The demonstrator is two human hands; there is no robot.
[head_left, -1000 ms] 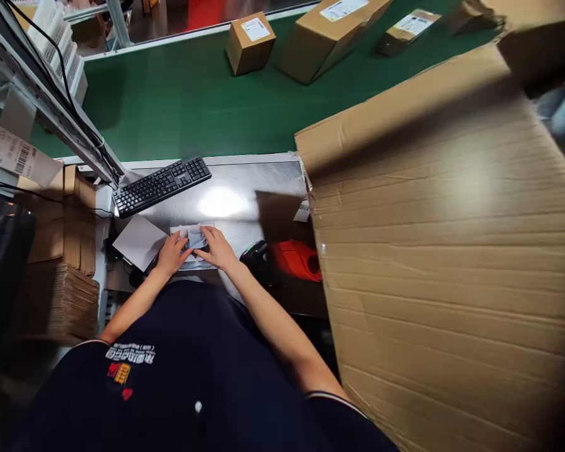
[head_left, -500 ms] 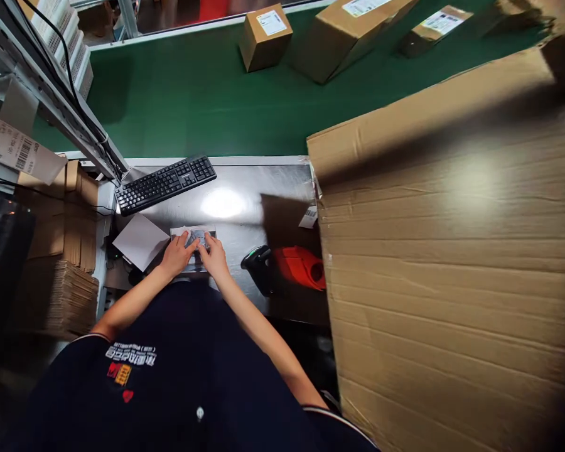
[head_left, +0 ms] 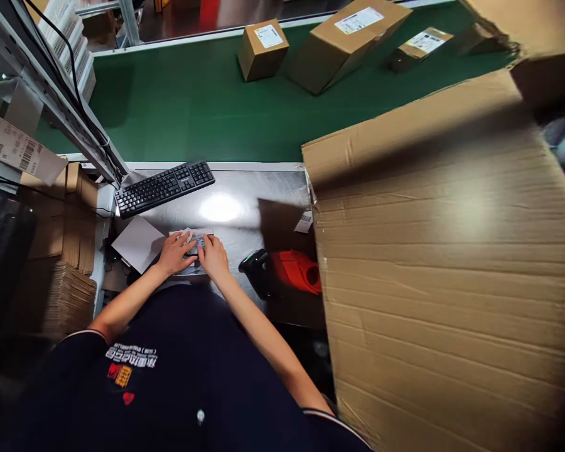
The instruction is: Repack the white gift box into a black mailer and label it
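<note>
A small flat package with clear, shiny wrapping and grey-and-white print [head_left: 191,270] lies on the metal bench [head_left: 240,182] close to my body. My left hand [head_left: 174,253] rests over its left part, fingers stretched out and apart. On its right side, my right hand [head_left: 213,256] touches the top with thumb and fingers spread and slightly bent. The fingertips of both hands nearly meet at the middle. My hands cover much of the package, so its exact kind is not clear. A white sheet [head_left: 139,243] lies just left of it.
A black keyboard [head_left: 164,187] lies behind my hands. Right of them are a black scanner [head_left: 255,273] and a red object [head_left: 295,271]. A large cardboard sheet [head_left: 433,276] fills the right. Labelled boxes [head_left: 263,51] sit on the green conveyor [head_left: 169,107]. Flattened cartons [head_left: 73,295] are stacked left.
My left fingers have shifted slightly over the package, and my right fingers are drawn a little closer together. The whole view has tilted slightly.
</note>
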